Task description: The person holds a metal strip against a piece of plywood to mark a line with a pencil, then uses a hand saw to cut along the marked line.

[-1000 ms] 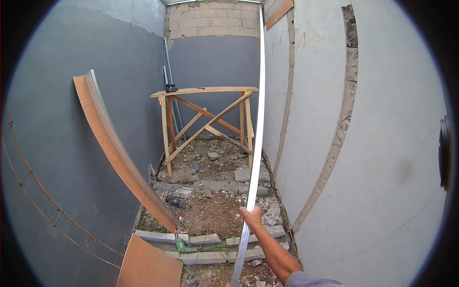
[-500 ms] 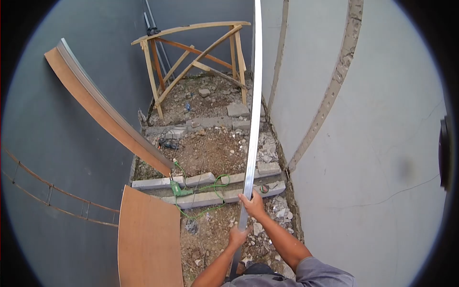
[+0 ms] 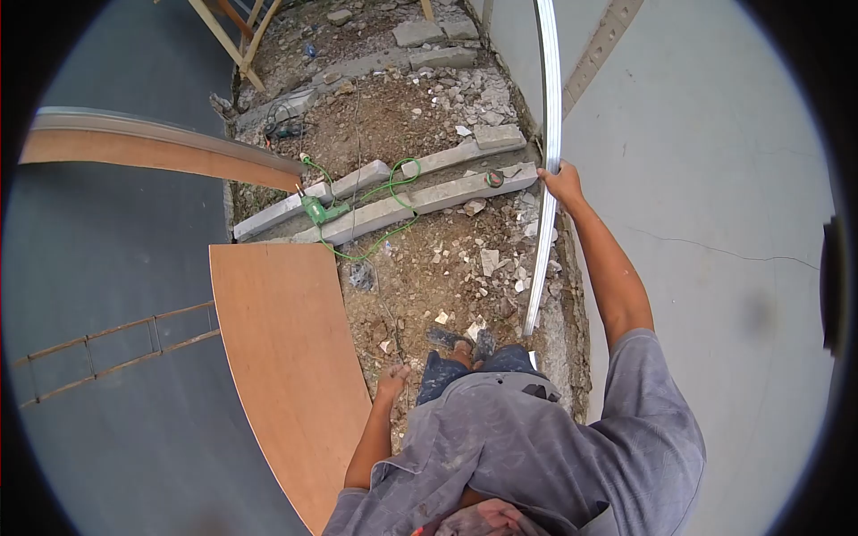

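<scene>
Bumpy ground lies below, and near its right edge my right hand squeezes the long metal strip, which needs a steady hold, while my empty left hand hangs open.

The person wore a loose grey shirt with short sleeves ending above the elbows — pale smudges and creases marked its front. Below it were dark blue shorts, spotted with whitish stains, and dark, dusty footwear. Both hands were bare — no gloves covered the fingers.
</scene>
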Available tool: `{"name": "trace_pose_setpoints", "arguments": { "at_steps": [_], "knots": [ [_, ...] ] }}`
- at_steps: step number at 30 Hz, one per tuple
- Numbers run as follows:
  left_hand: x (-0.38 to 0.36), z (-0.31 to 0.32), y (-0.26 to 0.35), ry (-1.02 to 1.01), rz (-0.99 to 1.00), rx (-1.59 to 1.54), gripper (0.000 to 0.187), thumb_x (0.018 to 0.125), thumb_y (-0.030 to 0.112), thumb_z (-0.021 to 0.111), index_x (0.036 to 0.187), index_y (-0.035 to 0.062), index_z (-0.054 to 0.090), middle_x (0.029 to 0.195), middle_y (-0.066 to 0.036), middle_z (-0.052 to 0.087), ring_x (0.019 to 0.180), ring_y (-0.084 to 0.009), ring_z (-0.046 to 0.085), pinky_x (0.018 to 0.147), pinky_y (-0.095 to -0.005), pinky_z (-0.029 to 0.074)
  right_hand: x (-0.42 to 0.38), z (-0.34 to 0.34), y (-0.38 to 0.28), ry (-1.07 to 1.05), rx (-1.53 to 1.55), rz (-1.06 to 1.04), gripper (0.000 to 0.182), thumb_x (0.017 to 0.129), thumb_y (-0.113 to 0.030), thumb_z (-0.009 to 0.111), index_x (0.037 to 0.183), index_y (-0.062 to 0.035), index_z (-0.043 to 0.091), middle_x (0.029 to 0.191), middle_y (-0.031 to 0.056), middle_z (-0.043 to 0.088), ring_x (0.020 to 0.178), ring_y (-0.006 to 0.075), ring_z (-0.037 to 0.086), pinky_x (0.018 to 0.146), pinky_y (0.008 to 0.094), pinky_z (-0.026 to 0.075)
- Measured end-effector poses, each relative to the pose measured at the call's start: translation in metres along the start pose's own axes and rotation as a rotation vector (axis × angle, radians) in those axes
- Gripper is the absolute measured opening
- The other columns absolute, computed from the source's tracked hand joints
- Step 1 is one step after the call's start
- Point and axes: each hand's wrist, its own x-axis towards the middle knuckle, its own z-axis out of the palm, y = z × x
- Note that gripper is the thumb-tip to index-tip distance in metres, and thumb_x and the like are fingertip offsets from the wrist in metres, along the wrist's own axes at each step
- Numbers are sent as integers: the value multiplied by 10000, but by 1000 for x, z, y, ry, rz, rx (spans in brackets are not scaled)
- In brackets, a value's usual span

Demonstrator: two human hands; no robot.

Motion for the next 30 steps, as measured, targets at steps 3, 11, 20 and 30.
{"name": "trace_pose_setpoints", "arguments": {
  "at_steps": [3,11,20,30],
  "knots": [
    [-25,-33,-51,138,-264,82,249,850,296,647,942,66,614,736,-20,593,614,-128,559,534,-285,455,31,-1,42,1,-21,24,296,755,-196,734,928,27,645,796,115,664,700,183,598,672,343,477],
    [-16,-51,-7,313,-234,-241,223,888,283,613,973,78,588,762,-10,577,640,-128,559,558,-287,470,70,-17,68,94,-207,146,338,723,-212,746,933,32,641,833,157,668,747,256,636,703,378,484],
    [4,-31,82,317,-107,-237,225,900,256,602,1024,69,575,799,-16,594,705,-129,583,580,-260,465,138,4,111,76,-271,228,478,684,-256,755,1042,28,615,986,227,652,939,372,629,835,419,480],
    [13,-20,152,409,-166,-101,339,874,279,647,1056,-1,594,790,-27,611,668,-107,583,562,-235,463,252,74,188,93,-339,204,489,684,-251,748,1076,7,610,1009,215,648,965,380,614,840,421,473]
  ]
}}
